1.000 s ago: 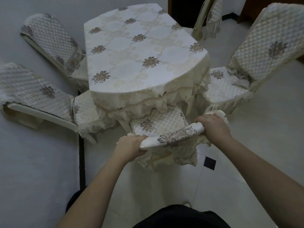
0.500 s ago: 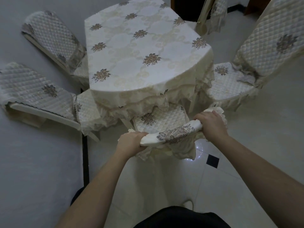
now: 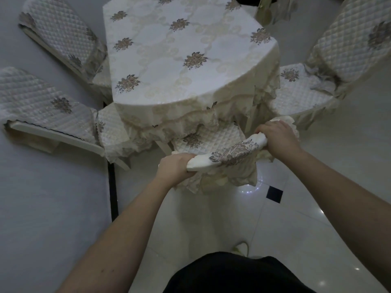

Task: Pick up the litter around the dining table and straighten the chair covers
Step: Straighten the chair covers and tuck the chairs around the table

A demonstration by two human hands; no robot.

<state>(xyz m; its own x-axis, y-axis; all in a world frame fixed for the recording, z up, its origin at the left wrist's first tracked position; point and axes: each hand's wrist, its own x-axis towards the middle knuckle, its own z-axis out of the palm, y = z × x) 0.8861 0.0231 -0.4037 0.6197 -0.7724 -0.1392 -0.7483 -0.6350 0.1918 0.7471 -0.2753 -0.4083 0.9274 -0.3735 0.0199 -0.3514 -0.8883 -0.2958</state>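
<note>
Both hands stay clamped on the top of the nearest chair's back cover (image 3: 229, 154), and little has changed over the last second: the left hand (image 3: 174, 167) still wraps the left end and the right hand (image 3: 278, 139) the right end, fingers curled and pressed shut around the bunched fabric. What differs is the framing, for the table (image 3: 184, 60) and chairs now sit slightly closer and higher in view, as if the person has leaned in. The cover itself remains rolled over the top rail, its embroidered flower facing up and its lace hem hanging down behind the back toward the floor (image 3: 211, 218). The chair's seat pad (image 3: 209, 138) is tucked under the tablecloth edge. That steadiness suggests the straightening of this cover is mid-step rather than finished, since the fabric looks bunched, not smooth. The likely next need is to pull it down evenly at both ends. The 2 left chairs (image 3: 48, 102) and the right chair (image 3: 306, 89) show rumpled covers too, so much of the task probably remains. No litter is visible in this view.
</note>
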